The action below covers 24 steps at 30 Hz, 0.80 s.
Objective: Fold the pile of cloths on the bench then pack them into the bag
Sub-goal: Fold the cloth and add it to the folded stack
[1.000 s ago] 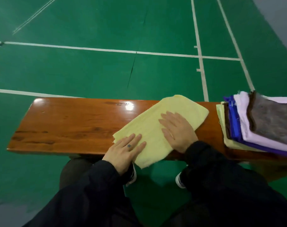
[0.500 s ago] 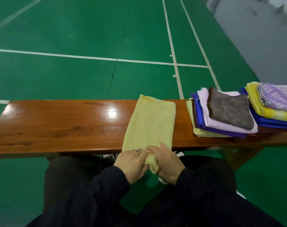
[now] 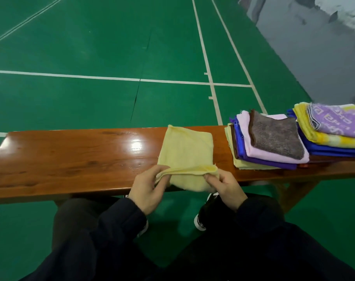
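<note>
- Right now the left hand (image 3: 150,189) and right hand (image 3: 226,186) each pinch the near edge of the yellow cloth (image 3: 185,151), fingers curled around a lifted hem that runs between them.
- Judging by that raised edge, the step in hand is a fold away from the body: carry the near hem up and over to meet the far edge.
- To do it well, keep both pinches level and the hem taut, line up the corners before letting go, then smooth the crease flat.
- Soft and thin, the cloth will likely sag in the middle if the hands drift together.
- It lies across the wooden bench (image 3: 71,159), already narrowed to a strip, pale yellow, slightly rumpled, its near end hanging over the front edge.
- Just to its right sits a stack of cloths (image 3: 273,142), grey on pink on top, and beyond it a second stack (image 3: 334,128) topped by a purple patterned piece.
- No bag is in view.
</note>
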Motion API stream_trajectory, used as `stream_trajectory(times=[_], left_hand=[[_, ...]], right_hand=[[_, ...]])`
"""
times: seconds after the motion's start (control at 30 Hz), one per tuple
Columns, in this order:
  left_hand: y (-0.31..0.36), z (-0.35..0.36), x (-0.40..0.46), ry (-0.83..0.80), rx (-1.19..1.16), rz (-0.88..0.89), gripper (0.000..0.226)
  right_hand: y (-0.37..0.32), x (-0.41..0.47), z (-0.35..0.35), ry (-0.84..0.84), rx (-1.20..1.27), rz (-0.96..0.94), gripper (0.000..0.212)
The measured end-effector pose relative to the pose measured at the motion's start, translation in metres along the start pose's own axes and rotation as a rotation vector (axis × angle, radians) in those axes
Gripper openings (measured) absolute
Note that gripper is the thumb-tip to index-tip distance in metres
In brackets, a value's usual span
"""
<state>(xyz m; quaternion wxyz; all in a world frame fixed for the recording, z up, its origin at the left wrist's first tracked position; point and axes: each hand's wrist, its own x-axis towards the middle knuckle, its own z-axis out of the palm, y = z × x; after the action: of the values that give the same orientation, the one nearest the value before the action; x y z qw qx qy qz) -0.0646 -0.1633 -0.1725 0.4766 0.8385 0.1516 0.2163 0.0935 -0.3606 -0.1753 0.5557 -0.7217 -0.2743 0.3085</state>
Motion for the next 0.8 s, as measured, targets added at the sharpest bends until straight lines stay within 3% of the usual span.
stream_trajectory(times=[0.07, 0.2, 0.27, 0.43, 0.6, 0.8], left_hand=[[0.006, 0.0, 0.015, -0.001, -0.111, -0.101, 0.012], [0.016, 0.004, 0.039, 0.043, -0.608, -0.529, 0.015], [0.011, 0.006, 0.045, 0.014, -0.679, -0.548, 0.02], [-0.005, 0.007, 0.057, -0.114, -0.522, -0.492, 0.029], [-0.02, 0.014, 0.094, 0.047, -0.263, -0.446, 0.014], [-0.033, 0.028, 0.139, 0.129, 0.026, -0.386, 0.01]], right_hand=[[0.003, 0.007, -0.001, 0.123, 0.027, -0.007, 0.021], [-0.003, 0.021, -0.001, 0.235, 0.228, 0.16, 0.02], [-0.002, 0.027, 0.0, 0.274, 0.237, 0.211, 0.019], [0.003, 0.043, -0.005, 0.434, 0.103, 0.207, 0.02], [-0.005, 0.073, -0.012, 0.498, -0.103, 0.189, 0.035], [0.002, 0.118, -0.016, 0.606, -0.352, 0.193, 0.044]])
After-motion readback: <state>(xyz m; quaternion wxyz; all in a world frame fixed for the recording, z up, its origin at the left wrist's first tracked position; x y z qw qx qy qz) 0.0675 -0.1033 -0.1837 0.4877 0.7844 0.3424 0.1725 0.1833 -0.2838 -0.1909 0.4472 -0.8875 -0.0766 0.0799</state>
